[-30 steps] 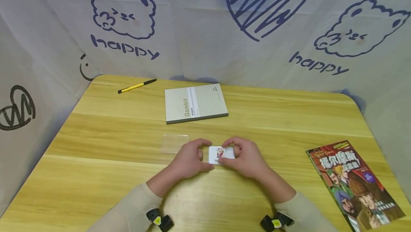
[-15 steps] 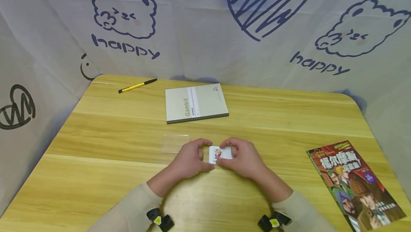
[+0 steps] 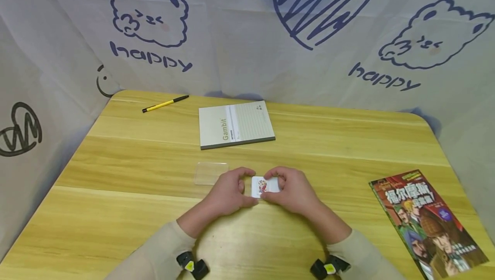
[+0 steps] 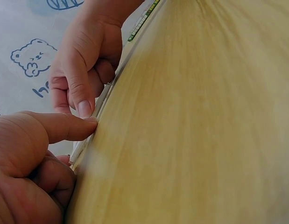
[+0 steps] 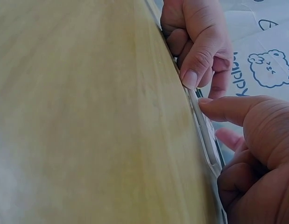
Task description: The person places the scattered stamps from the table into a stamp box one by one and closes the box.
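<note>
A small white card (image 3: 262, 186) with a colourful picture lies face up between both hands, low over the table in the head view. It tops a thin white stack (image 5: 205, 130), which the right wrist view shows in a shallow clear tray. My left hand (image 3: 229, 190) holds the left end, thumb at the near edge and index finger at the far edge. My right hand (image 3: 298, 190) pinches the card across its near and far edges, covering part of its right end. Left of them, partly behind the left hand, lies a clear plastic lid (image 3: 206, 173).
Beyond the hands lies a Gambit notebook (image 3: 236, 124), with a yellow and black pen (image 3: 165, 104) to its left at the back. A colourful comic book (image 3: 427, 224) is on the right of the wooden table (image 3: 127, 159). White cloth (image 3: 239, 56) with drawings hangs behind.
My right hand has slid slightly left, carrying the picture card toward the left end of the white stack. Over the last half second both hands look nearly still.
</note>
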Available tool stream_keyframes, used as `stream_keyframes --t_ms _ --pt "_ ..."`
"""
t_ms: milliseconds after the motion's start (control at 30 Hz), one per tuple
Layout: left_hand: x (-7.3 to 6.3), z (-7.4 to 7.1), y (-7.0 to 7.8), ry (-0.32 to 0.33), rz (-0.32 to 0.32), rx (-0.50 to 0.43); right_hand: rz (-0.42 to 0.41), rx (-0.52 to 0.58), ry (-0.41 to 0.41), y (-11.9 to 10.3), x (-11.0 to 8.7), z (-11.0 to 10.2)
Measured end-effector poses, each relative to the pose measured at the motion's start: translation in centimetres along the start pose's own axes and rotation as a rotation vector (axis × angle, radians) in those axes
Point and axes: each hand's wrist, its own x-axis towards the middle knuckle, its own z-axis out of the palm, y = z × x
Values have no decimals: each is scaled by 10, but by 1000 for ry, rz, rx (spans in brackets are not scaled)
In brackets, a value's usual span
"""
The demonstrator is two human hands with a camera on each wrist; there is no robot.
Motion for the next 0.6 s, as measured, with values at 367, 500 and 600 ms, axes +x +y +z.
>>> stream_keyframes --t_ms 367,500,600 --pt "0 1 1 -11 -10 -15 46 34 31 3 -6 -13" --pt "0 1 1 -7 -9 -2 66 45 51 10 -12 -25" --pt "0 1 1 -2 -3 10 69 53 67 16 -16 -32"
